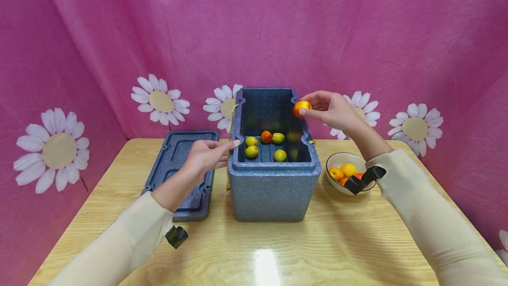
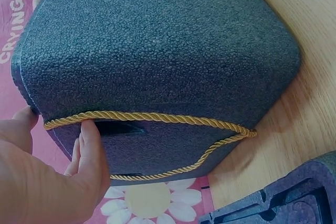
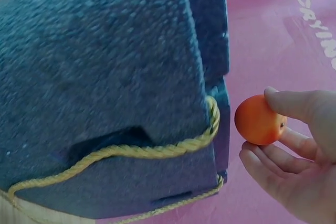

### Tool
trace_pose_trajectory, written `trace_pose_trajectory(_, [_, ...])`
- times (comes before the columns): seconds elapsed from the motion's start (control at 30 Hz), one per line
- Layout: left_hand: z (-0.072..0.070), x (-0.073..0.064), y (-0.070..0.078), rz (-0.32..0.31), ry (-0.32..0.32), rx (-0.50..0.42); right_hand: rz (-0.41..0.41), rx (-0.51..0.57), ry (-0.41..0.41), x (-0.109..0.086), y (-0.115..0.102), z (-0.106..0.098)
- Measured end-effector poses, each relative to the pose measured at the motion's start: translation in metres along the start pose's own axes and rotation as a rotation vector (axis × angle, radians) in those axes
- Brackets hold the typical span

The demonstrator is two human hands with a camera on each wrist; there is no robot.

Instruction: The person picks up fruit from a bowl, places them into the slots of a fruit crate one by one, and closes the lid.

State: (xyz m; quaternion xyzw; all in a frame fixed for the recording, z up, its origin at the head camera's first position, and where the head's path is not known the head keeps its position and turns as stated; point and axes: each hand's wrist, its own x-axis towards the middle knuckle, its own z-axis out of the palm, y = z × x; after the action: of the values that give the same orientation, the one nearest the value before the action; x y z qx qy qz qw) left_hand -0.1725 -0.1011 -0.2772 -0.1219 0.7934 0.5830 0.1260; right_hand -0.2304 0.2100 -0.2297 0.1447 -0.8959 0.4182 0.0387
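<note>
A deep grey-blue foam box (image 1: 274,193) stands lidless on the table, several small yellow-green and red fruits (image 1: 280,156) lying on its floor. My right hand (image 1: 331,108) pinches a round orange-red fruit (image 3: 260,120) between thumb and fingertips, up at the box's right rim. A small dark spot shows on the fruit in the right wrist view. At the left rim, my left hand (image 1: 208,156) rests its thumb on the edge. Its straight fingers (image 2: 90,145) touch the outer wall beside a twisted gold rope (image 2: 157,118).
The box's grey lid (image 1: 174,138) lies flat on the table to the left. Right of the box sits a cream bowl (image 1: 337,159) with orange and yellow fruits, partly behind the right wrist camera. A pink curtain (image 1: 270,25) with daisies hangs behind the wooden table (image 1: 222,255).
</note>
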Motion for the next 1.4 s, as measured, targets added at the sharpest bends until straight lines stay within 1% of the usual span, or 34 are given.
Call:
trace_pose_trajectory(0.17, [0.002,0.0,-0.001,0.006,-0.006,-0.007,-0.031,-0.021,-0.027,0.008,-0.015,0.004])
trace_pose_trajectory(0.23, [0.002,0.0,-0.001,0.005,-0.005,-0.007,-0.036,-0.045,-0.038,0.011,-0.02,0.005])
trace_pose_trajectory(0.4, [0.004,0.0,0.003,0.01,0.018,0.015,-0.061,-0.09,-0.087,0.02,-0.034,0.006])
trace_pose_trajectory(0.57, [0.007,-0.001,0.006,0.031,0.043,0.038,-0.103,-0.129,-0.102,0.03,-0.049,0.005])
trace_pose_trajectory(0.63, [0.006,-0.001,0.007,0.029,0.043,0.039,-0.116,-0.139,-0.111,0.034,-0.055,0.007])
trace_pose_trajectory(0.83, [0.0,-0.001,0.008,0.022,0.02,0.047,-0.111,-0.125,-0.154,0.048,-0.073,0.014])
trace_pose_trajectory(1.0, [-0.003,-0.001,0.005,0.022,0.009,0.043,-0.08,-0.099,-0.179,0.063,-0.083,0.023])
trace_pose_trajectory(1.13, [-0.002,0.0,0.003,0.017,0.004,0.033,-0.008,-0.049,-0.193,0.074,-0.087,0.03])
trace_pose_trajectory(1.33, [0.001,0.0,0.003,0.007,0.015,0.029,0.096,0.064,-0.19,0.091,-0.084,0.04])
trace_pose_trajectory(1.4, [0.002,0.0,0.003,0.007,0.02,0.028,0.143,0.132,-0.189,0.094,-0.081,0.043])
